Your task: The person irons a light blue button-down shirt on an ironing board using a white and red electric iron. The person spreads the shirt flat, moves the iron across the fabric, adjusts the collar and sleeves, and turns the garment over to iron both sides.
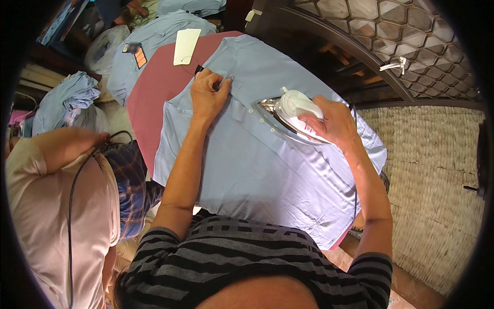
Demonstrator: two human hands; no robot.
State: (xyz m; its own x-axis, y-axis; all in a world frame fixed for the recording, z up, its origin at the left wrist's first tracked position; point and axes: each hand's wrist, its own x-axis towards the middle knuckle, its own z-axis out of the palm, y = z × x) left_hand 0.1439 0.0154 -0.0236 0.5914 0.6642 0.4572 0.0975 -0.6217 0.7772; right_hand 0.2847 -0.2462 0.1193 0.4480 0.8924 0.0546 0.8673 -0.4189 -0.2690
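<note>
A light blue button-up shirt [242,159] lies spread over a dark red ironing board [149,87]. My right hand [335,123] is wrapped round the handle of a white electric iron [296,107]. The iron rests on the shirt right of the middle, its metal tip pointing left beside a row of small pale buttons. My left hand [208,95] is closed in a pinch at the shirt's upper edge. Just beyond its fingers is a small dark label, and a cream paper tag [186,46] on a thin string lies at the board's far end.
A person [67,206] stands close on the left, with a dark cord [70,216] hanging across them. More blue garments [67,100] are heaped at the far left. A dark metal grille door [360,62] borders the far right; a woven mat [432,190] covers the right floor.
</note>
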